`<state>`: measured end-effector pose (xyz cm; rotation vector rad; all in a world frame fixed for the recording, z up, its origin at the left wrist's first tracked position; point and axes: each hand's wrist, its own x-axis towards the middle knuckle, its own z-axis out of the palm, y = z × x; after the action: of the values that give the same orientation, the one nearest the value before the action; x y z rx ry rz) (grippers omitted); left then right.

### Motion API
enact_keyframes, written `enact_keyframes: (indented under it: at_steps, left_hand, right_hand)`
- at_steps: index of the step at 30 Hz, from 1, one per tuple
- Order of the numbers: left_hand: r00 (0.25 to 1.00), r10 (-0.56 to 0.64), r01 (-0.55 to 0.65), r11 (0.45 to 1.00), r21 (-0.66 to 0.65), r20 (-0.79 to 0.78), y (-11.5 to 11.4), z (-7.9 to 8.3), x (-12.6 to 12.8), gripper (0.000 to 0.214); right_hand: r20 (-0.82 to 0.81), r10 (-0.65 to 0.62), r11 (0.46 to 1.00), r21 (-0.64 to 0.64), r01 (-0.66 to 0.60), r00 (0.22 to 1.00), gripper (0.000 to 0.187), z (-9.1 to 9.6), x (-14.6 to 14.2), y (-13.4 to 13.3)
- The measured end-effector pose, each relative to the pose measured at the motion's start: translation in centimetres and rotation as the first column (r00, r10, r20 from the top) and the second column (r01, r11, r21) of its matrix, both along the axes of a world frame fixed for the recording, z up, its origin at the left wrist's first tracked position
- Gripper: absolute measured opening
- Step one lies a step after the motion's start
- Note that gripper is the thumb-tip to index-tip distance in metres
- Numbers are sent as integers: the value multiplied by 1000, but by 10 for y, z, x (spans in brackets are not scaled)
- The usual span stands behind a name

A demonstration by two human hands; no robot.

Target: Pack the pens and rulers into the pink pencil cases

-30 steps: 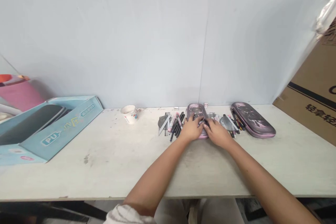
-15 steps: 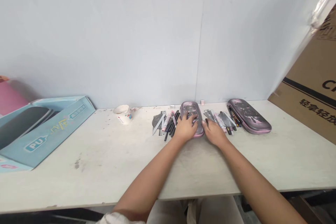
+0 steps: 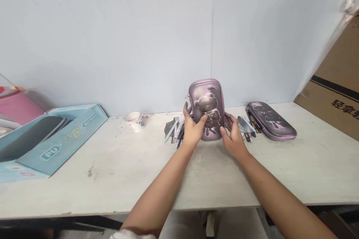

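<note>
Tabletop (image 3: 112, 179), pale and scuffed, is the surface before you. Since the last view you have lifted the pink-purple moulded pencil case (image 3: 206, 110) off it. The case now stands upright above the table's far half, its bear-relief face toward you. Your left hand (image 3: 193, 129) grips its left edge, thumb across the face; your right hand (image 3: 232, 138) clasps its lower right edge, fingers closed on it. With the case raised, pens and a ruler (image 3: 174, 130) lie left, more pens (image 3: 248, 129) and a second case (image 3: 271, 121) right, a paper cup (image 3: 135, 121) and blue box (image 3: 64, 142) further left.
</note>
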<state>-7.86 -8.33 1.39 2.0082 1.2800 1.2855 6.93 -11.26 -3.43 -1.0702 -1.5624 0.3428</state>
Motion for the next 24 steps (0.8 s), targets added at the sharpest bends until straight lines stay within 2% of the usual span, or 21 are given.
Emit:
enact_keyframes:
  at_steps: [2, 4, 7, 9, 12, 15, 20, 24]
  left_hand:
    - [999, 3, -5, 999, 40, 47, -8, 7, -8, 59]
    - [998, 56, -54, 991, 124, -14, -18, 11, -16, 55]
    - [957, 242, -182, 930, 318, -161, -27, 10, -30, 48]
    - [906, 340, -218, 886, 409, -253, -28, 6, -39, 46]
    - [827, 410, -222, 866, 448, -384, -23, -2, -48, 46]
    - [776, 439, -228, 865, 447, -453, -20, -6, -53, 47]
    - [773, 464, -239, 845, 479, -434, -16, -9, -58, 47]
    - [765, 554, -270, 739, 617, -329, -9, -13, -61, 44]
  right_hand:
    - [29, 10, 1000, 16, -11, 1000, 50, -1, -4, -1]
    - [72, -40, 998, 54, 36, 997, 45, -1, -7, -3]
    - [109, -180, 974, 158, 162, 978, 37, 2, -12, -9]
    - [99, -272, 944, 222, 245, 957, 33, 5, -15, -14]
    - [104, -382, 887, 321, 333, 918, 30, 10, -20, -19]
    - [222, -466, 846, 395, 358, 856, 31, 16, -29, -19]
    - [412, -575, 789, 508, 346, 707, 26, 31, -42, -8]
    - [415, -635, 723, 616, 313, 651, 16, 38, -49, 1]
